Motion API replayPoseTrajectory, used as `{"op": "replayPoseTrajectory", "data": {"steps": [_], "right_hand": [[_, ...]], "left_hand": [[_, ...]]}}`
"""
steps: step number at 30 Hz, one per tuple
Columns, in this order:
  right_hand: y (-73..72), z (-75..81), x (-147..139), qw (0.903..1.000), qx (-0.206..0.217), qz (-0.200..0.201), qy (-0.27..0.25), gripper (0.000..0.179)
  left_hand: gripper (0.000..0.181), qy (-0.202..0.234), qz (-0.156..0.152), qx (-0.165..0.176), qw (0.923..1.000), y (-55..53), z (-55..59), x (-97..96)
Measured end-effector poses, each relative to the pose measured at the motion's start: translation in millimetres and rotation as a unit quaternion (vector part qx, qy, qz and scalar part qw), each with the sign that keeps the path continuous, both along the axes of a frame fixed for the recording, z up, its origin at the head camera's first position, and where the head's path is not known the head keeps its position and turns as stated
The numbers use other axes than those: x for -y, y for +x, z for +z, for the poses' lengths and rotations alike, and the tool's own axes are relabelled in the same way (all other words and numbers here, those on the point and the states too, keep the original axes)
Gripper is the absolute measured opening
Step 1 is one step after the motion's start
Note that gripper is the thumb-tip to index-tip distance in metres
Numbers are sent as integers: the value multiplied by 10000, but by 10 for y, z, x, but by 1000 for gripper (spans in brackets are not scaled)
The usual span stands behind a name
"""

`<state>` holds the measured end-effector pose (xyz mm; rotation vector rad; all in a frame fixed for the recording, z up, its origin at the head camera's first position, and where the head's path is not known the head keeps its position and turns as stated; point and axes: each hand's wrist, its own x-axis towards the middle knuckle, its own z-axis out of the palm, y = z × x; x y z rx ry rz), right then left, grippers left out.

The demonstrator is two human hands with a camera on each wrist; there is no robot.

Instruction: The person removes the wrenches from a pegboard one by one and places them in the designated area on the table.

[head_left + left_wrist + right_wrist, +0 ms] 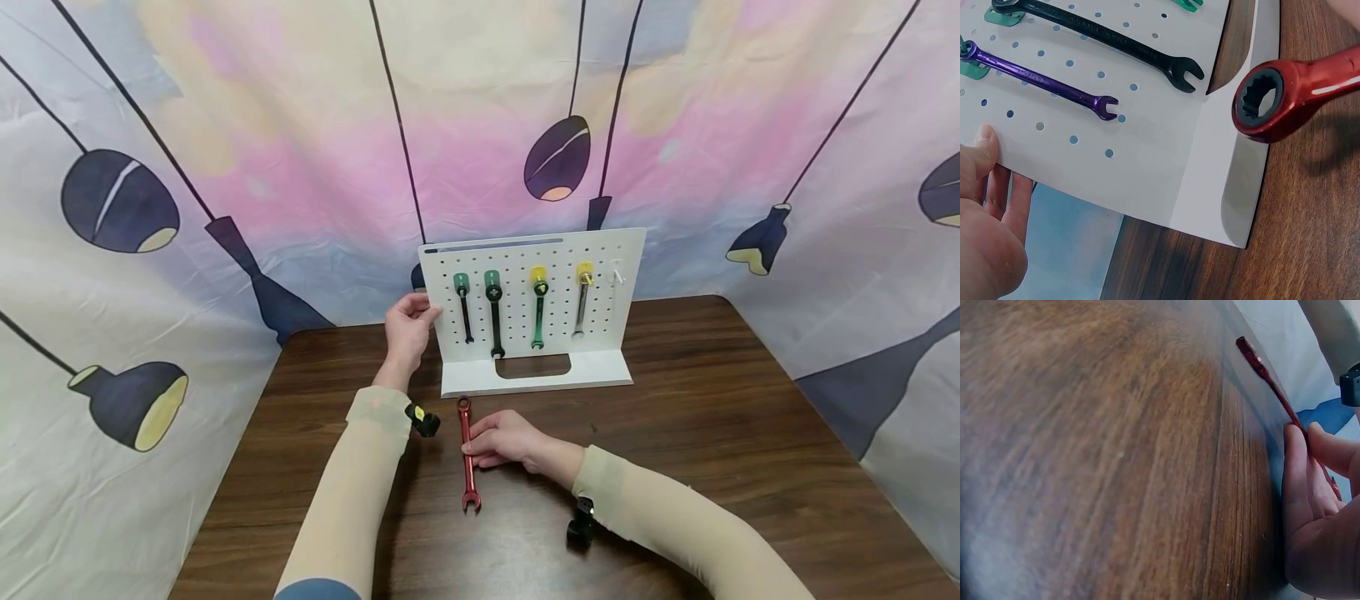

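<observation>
My left hand [407,337] grips the left edge of a white pegboard stand [468,379], thumb on the front face and fingers behind it. In front of the stand, my right hand [510,442] pinches a red combination wrench [470,482] by its shaft, ring end toward the stand and open jaw toward me. In the right wrist view the wrench [1282,400] is held between thumb and fingertips. On the board hang a purple wrench [1041,78], a black wrench [496,325], a green wrench [538,321] and a silver wrench [581,310].
Green hooks [461,280] and yellow hooks [537,273] carry the hung wrenches. A pale hook [617,273] at the board's right holds no wrench. The stand sits near the back of a brown wooden table [697,400], before a patterned cloth [465,125].
</observation>
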<state>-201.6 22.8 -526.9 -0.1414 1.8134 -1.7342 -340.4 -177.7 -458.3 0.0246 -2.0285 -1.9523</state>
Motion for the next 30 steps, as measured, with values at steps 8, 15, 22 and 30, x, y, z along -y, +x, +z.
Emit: {"op": "replayPoseTrajectory", "data": {"steps": [8, 15, 22, 30], "right_hand": [[16, 5, 1, 9997, -169, 42, 191, 21], [31, -7, 14, 9995, -230, 39, 223, 18], [35, 11, 34, 9989, -230, -74, 403, 16], [51, 57, 57, 9952, -471, -166, 841, 12]], "left_hand": [[16, -5, 36, -25, 10000, -16, -11, 1], [16, -74, 43, 11, 10000, -6, -7, 2], [15, -5, 8, 68, 10000, 6, -7, 7], [15, 4, 11, 44, 10000, -4, -5, 3]]}}
